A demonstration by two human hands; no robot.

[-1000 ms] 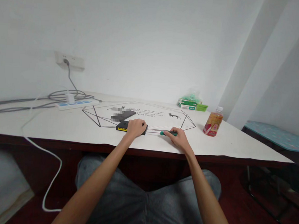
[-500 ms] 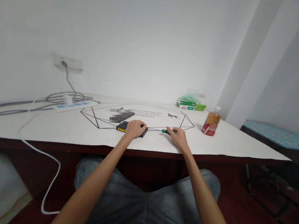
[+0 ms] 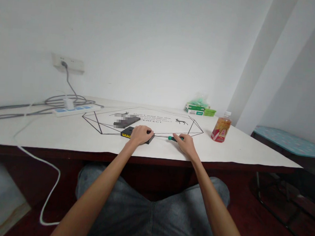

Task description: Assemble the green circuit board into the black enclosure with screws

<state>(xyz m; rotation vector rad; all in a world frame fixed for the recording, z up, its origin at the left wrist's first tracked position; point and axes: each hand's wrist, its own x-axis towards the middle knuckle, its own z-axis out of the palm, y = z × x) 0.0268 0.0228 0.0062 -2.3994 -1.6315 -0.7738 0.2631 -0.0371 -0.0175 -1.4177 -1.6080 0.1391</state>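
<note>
My left hand [image 3: 141, 134] lies curled over a small black box with yellow ports [image 3: 126, 132] on the white table [image 3: 64, 135], gripping it. My right hand [image 3: 184, 144] rests just to the right, fingers closed on a green-handled screwdriver [image 3: 173, 138] that lies on the table with its thin shaft pointing left toward the box. A second dark flat device [image 3: 127, 121] lies just behind the box.
A white power strip [image 3: 71, 110] with grey cables [image 3: 53, 101] sits at the back left, plugged into a wall socket [image 3: 66, 63]. An orange drink bottle [image 3: 221, 126] stands to the right. Green boxes [image 3: 198, 109] sit by the wall. A white cable [image 3: 36, 156] hangs over the front edge.
Both hands stay on the box and screwdriver. The view has shifted slightly, so everything sits a little further left and higher in the picture.
</note>
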